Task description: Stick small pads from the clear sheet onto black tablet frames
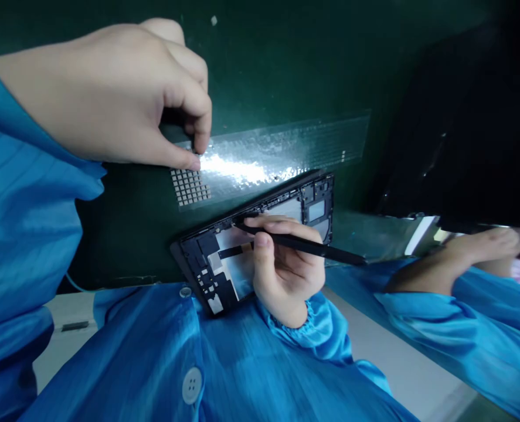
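My left hand (132, 99) comes in from the upper left, thumb and forefinger closed in a pinch at the top of a block of small grey square pads (188, 189). The pads sit on the left end of a clear plastic sheet (286, 146) lying on the table. Whatever is between the fingertips is too small to make out. In my right hand (288, 272) is a pair of black tweezers (334, 252), held like a pen. Its tip touches or hovers by the upper long edge of a black tablet housing (200, 252), which lies tilted at the table's front edge, inner side up.
The table (260, 64) is dark green, with a small white scrap (214, 20) near the top. Large dark shapes (453, 135) fill the right side. At the lower right, a co-worker's arm (435, 269) in a blue sleeve reaches close by.
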A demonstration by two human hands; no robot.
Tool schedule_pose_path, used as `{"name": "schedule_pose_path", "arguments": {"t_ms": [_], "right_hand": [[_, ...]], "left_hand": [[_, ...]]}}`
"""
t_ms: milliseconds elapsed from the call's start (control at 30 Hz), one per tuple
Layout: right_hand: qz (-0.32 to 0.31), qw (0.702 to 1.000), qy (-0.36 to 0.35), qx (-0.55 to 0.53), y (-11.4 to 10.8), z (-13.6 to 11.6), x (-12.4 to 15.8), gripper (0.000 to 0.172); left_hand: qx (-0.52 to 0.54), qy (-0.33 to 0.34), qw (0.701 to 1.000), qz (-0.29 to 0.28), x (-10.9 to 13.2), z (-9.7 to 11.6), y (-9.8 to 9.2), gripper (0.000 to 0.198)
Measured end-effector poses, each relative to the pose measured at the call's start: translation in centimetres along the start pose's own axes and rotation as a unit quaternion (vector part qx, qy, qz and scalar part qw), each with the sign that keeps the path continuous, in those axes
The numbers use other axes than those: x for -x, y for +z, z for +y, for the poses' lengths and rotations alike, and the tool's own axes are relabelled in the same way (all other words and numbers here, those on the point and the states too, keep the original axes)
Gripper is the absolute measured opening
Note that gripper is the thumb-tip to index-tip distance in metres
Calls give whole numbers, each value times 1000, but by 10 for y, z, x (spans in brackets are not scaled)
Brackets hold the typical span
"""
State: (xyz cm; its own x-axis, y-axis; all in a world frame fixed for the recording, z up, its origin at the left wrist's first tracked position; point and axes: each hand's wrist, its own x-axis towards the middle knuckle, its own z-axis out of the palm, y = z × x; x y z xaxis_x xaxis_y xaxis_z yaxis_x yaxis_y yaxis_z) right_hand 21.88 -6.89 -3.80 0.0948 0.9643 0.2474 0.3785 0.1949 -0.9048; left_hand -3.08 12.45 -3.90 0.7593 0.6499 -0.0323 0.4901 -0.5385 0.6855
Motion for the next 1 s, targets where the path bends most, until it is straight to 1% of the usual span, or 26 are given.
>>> {"name": "schedule_pose_path", "arguments": {"t_ms": [100, 200, 267, 333, 400, 467, 533, 567, 633, 733, 800, 933, 1000], "right_hand": [[2, 1000, -19, 4, 5, 4, 2, 20], [-5, 999, -33, 11, 4, 3, 2, 25], [-34, 997, -50, 44, -2, -3, 1, 31], [-76, 993, -46, 74, -9, -11, -5, 38], [-119, 989, -29, 77, -15, -15, -24, 36], [-170, 984, -15, 53, -16, -13, -52, 25], [-234, 972, -10, 24, -11, -6, -82, 13], [-263, 965, -1, 9, -7, -1, -94, 10], [-298, 954, 29, -8, 0, 7, -111, 14], [-308, 949, 59, -14, 6, 11, -118, 25], [-307, 950, 57, -20, 6, 10, -115, 29], [-310, 949, 50, -14, 4, 3, -114, 30], [-318, 947, 41, 1, 4, 0, -118, 28]], "left_hand": [[-28, 5, 1000, -6, -1, -3, 0, 84], [-46, 13, 999, -6, -2, -6, 0, 83], [-58, 20, 998, -6, -1, -8, 0, 80], [-67, 21, 997, -6, -1, -8, 0, 80], [-67, 15, 998, -6, 0, -6, 0, 84], [-61, 5, 998, -5, 0, -2, 0, 89], [-57, -4, 998, -7, 0, 2, -1, 93], [-55, -7, 998, -9, 0, 4, -2, 95], [-52, -10, 998, -15, -1, 7, -3, 98], [-47, -5, 999, -16, -1, 7, -3, 101], [-41, -2, 999, -11, 0, 7, -2, 97], [-8, -10, 1000, -4, 1, 6, -2, 83], [-4, -8, 1000, -4, 1, 6, -2, 81]]}}
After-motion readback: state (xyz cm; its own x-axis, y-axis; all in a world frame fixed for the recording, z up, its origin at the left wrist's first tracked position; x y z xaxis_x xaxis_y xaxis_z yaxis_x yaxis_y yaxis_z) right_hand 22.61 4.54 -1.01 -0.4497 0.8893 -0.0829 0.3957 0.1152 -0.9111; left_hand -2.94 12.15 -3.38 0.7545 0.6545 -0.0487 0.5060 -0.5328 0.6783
